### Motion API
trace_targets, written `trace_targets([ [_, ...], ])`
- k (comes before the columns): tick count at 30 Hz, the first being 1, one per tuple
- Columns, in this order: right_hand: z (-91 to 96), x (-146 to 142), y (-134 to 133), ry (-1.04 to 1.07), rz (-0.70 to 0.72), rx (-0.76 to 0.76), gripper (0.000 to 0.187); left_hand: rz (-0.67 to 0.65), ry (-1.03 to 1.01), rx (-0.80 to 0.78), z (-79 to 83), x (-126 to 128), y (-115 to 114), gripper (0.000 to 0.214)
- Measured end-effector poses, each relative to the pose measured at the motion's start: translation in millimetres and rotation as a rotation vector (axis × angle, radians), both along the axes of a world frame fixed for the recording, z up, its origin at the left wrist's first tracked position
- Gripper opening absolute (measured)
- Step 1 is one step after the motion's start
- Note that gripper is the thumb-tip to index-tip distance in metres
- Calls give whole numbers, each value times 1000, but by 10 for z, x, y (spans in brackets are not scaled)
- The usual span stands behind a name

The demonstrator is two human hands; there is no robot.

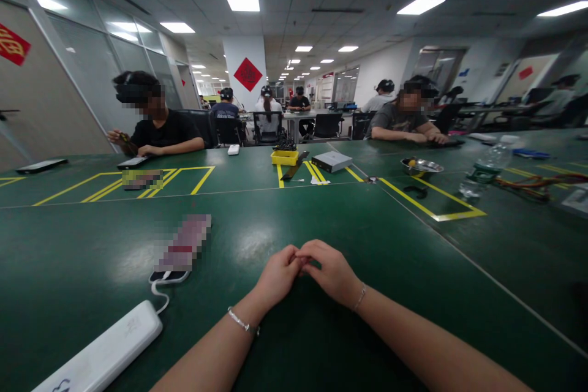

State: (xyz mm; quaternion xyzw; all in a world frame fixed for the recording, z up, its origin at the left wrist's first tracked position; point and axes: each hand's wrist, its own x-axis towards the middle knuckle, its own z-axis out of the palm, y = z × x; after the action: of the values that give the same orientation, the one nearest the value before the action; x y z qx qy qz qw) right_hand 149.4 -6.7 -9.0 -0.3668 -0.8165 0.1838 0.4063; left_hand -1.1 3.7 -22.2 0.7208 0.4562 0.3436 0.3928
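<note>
Above the green tabletop point(229, 233), my left hand point(277, 277) and my right hand point(331, 272) meet at the fingertips. The left fingers are curled in and pressed against the right ones. My right hand arches, its thumb and fingers pinched together at the meeting point. Whatever lies between the fingertips, if anything, is hidden or too small to make out. Each wrist wears a thin bracelet. To the left of my hands lies a phone point(169, 275), its screen blurred, joined by a short white cable to a white power bank point(110, 349).
Farther back are a yellow tray point(284, 157) of dark items, a grey box point(331, 162), a metal bowl point(421, 166) and a plastic bottle point(487, 171). Cables point(542, 182) lie at right. Two people sit across the table, others farther off.
</note>
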Motion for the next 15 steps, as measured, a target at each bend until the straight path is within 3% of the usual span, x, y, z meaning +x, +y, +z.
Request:
trace_targets([
  [5, -51, -24, 59, 466, 92, -584, 18, -12, -15, -41, 65, 7, -34, 21],
  [7, -67, -23, 68, 546, 96, -732, 19, -23, -14, -56, 74, 7, -42, 22],
  [11, -63, 18, 118, 531, -40, -775, 17, -15, 4, -46, 59, 3, -43, 20],
  [15, 75, 362, 328, 380, -278, -599, 17, 19, -97, -49, 58, -5, -14, 21],
])
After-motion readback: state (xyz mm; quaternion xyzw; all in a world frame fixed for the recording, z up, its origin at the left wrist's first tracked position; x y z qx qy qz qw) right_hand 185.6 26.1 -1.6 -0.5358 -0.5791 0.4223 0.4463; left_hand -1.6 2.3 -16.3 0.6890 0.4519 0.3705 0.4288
